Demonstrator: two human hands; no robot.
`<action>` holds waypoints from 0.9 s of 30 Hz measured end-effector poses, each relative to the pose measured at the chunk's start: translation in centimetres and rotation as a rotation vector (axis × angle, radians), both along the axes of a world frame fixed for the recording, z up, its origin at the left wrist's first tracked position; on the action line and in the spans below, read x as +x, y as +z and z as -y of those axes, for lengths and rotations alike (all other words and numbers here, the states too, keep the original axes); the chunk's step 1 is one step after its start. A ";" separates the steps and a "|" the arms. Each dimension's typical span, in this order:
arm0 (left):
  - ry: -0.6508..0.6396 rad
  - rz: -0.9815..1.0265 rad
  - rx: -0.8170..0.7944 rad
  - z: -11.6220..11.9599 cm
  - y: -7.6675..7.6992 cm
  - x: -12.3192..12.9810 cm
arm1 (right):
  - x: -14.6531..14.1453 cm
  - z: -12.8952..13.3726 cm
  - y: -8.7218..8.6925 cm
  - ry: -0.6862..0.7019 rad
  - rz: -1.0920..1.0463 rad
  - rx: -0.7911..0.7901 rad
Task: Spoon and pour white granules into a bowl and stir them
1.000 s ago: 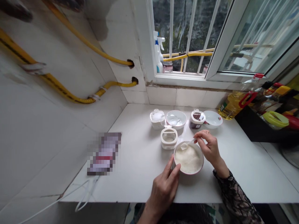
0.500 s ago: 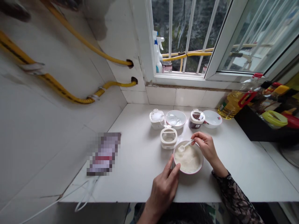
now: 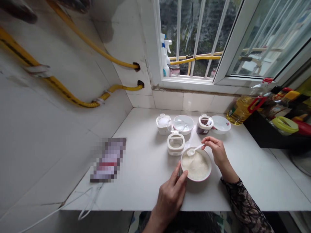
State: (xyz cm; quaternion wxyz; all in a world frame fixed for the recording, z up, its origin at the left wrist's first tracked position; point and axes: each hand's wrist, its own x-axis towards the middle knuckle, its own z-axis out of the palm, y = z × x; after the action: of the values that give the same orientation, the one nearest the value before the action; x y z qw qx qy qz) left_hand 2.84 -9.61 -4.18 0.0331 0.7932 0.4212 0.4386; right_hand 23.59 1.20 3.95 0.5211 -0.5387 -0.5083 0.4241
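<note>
Left hand [image 3: 171, 194] half-open, thumb and fingers on the left side of the bowl [image 3: 199, 179] of pale powder, toward the worktop's [image 3: 138, 181] front edge. Right hand [image 3: 216, 152] pinches the white spoon [image 3: 191, 152] by its handle, scoop over the bowl; open container [image 3: 176, 151] just beyond, toward the back edge.

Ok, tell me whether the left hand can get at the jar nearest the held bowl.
Probably yes: the jar stands just beyond the left hand, nothing visible blocking it, though that hand would likely have to let go of the bowl.
</note>
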 end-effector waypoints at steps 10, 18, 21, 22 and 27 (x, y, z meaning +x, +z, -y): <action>0.007 -0.022 0.005 0.0 0.1 -0.1 | -3.3 0.7 0.8 0.083 0.528 0.682; 0.002 -0.020 0.005 0.0 0.2 -0.1 | -1.9 1.2 1.5 0.030 0.578 0.795; 0.003 -0.013 0.009 0.0 0.3 -0.1 | -0.7 1.3 1.4 -0.011 0.566 0.723; 0.001 -0.011 0.007 0.0 0.3 -0.1 | -0.4 1.2 1.2 0.012 0.592 0.714; -0.006 -0.016 -0.006 0.0 0.3 -0.1 | -0.6 1.0 0.0 0.176 0.742 0.691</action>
State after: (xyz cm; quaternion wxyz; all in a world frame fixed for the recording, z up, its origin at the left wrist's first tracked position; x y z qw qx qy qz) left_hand 2.72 -9.59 -3.87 0.0335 0.7979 0.4204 0.4307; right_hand 23.04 0.17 3.90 0.4156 -0.4045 -0.8129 0.0541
